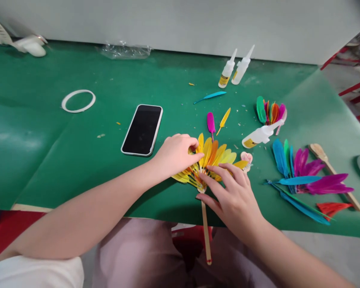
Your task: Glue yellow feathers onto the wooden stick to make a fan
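Observation:
A hand fan of yellow and orange feathers (pixel 213 154) lies spread at the table's near edge. Its thin wooden handle (pixel 206 236) sticks out past the edge, over my lap. At the fan's upper left, my left hand (pixel 177 151) has thumb and curled index finger pinched at a yellow feather. My right hand (pixel 235 196) is on the fan's lower right, index fingertip on the feather bases and thumb beside the top of the handle. The other right fingers lie across the right-hand feathers. Loose magenta (pixel 210 123) and yellow (pixel 224 120) feathers lie just beyond the fan.
A phone (pixel 142 130) and white ring (pixel 78 101) lie left. Two glue bottles (pixel 227 72) stand at the back; another (pixel 258 136) lies right, near a pink flower (pixel 246 158). Farther right are coloured feathers (pixel 310 164), a wooden stick (pixel 327 162) and red tassel (pixel 333 208).

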Demonstrator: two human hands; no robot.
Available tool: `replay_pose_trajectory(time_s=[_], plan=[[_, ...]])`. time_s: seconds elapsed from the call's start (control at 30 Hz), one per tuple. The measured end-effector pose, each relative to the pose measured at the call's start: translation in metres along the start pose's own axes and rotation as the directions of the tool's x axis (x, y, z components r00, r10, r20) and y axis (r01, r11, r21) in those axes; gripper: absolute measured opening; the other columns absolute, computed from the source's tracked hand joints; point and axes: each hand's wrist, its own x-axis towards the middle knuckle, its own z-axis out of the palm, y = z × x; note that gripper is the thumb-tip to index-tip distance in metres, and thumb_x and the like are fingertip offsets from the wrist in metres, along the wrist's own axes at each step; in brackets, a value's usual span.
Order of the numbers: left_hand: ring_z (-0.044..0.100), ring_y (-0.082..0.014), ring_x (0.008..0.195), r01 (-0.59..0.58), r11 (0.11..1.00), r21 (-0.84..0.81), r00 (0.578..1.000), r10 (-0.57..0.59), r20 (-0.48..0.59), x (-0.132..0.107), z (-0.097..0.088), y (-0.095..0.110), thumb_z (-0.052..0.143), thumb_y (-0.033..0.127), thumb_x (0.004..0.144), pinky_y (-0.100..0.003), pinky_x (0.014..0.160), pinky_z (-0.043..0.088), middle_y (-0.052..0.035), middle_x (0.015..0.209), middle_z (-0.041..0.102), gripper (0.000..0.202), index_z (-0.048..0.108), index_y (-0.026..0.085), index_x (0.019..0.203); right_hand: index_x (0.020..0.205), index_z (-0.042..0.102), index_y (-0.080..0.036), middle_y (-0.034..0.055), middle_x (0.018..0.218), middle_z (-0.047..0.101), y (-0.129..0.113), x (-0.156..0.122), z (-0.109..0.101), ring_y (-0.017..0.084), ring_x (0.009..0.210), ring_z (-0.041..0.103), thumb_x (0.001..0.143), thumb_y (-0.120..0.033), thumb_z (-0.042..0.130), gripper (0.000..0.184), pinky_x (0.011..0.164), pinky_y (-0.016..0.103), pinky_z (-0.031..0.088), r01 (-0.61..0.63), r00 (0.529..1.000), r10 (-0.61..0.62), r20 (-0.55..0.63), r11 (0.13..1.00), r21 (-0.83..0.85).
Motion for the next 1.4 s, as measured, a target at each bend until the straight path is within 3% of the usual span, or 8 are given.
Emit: replay_pose_trajectory(time_s=[0.17,0.37,0.57,1.0,1.23,1.4], plan=[[0.054,-0.0165,0.071,-0.002,0.999,-0.041,1.000,0.002,0.008,0.000,0.001,0.001,0.054,0.038,0.075,-0.028,0.064,0.040,-0.0034,0.077,0.059,0.022,0.061,0.017,0.075,0.109,0.061,-0.022,0.0075,0.109,0.060,0.000,0.001,0.000,0.026,0.105,0.044,0.079,-0.040,0.055,0.035,0.089,0.043,0.038,0.001,1.000,-0.001,0.004,1.000,-0.008],[0.057,-0.0160,0.075,0.013,0.991,-0.130,1.000,-0.014,-0.005,0.002,-0.002,-0.001,0.054,0.030,0.077,-0.028,0.070,0.042,-0.0026,0.081,0.063,0.020,0.065,0.019,0.089,0.108,0.062,-0.022,0.0074,0.108,0.061,-0.001,0.001,-0.001,0.025,0.103,0.046,0.079,-0.040,0.055,0.034,0.088,0.042,0.039,0.006,1.000,-0.006,0.012,1.000,-0.020],[0.058,-0.0124,0.074,0.099,0.919,-0.382,0.995,-0.084,0.055,0.005,-0.009,-0.010,0.056,0.017,0.073,-0.026,0.071,0.045,-0.0001,0.086,0.064,0.041,0.055,0.024,0.114,0.108,0.062,-0.023,0.0067,0.107,0.061,-0.001,0.001,-0.002,0.025,0.101,0.047,0.079,-0.039,0.056,0.034,0.087,0.042,0.040,0.012,1.000,-0.012,0.007,1.000,-0.026],[0.053,-0.0094,0.063,0.112,0.893,-0.437,0.994,-0.107,0.036,0.012,-0.004,-0.016,0.064,0.020,0.069,-0.026,0.065,0.045,-0.0011,0.090,0.060,0.045,0.056,0.026,0.113,0.104,0.063,-0.022,0.0074,0.104,0.062,-0.002,-0.001,-0.001,0.024,0.101,0.047,0.079,-0.035,0.057,0.029,0.087,0.042,0.039,0.030,0.999,-0.030,-0.016,0.999,-0.017],[0.050,-0.0099,0.059,0.137,0.872,-0.469,0.990,-0.133,0.043,0.014,-0.005,-0.008,0.062,0.027,0.072,-0.026,0.062,0.043,0.0020,0.071,0.054,0.043,0.053,0.023,0.114,0.104,0.063,-0.021,0.0073,0.104,0.062,-0.003,-0.001,-0.001,0.025,0.101,0.048,0.079,-0.034,0.058,0.029,0.088,0.042,0.040,0.033,0.999,-0.033,-0.027,0.999,-0.016],[0.047,-0.0096,0.057,0.109,0.898,-0.425,0.994,-0.107,0.029,0.013,-0.009,-0.006,0.058,0.026,0.074,-0.027,0.064,0.042,0.0023,0.071,0.052,0.036,0.055,0.023,0.110,0.109,0.060,-0.016,0.0079,0.110,0.061,0.000,0.000,0.001,0.025,0.111,0.046,0.079,-0.033,0.057,0.034,0.092,0.041,0.040,0.059,0.998,-0.059,-0.012,0.998,0.020]])
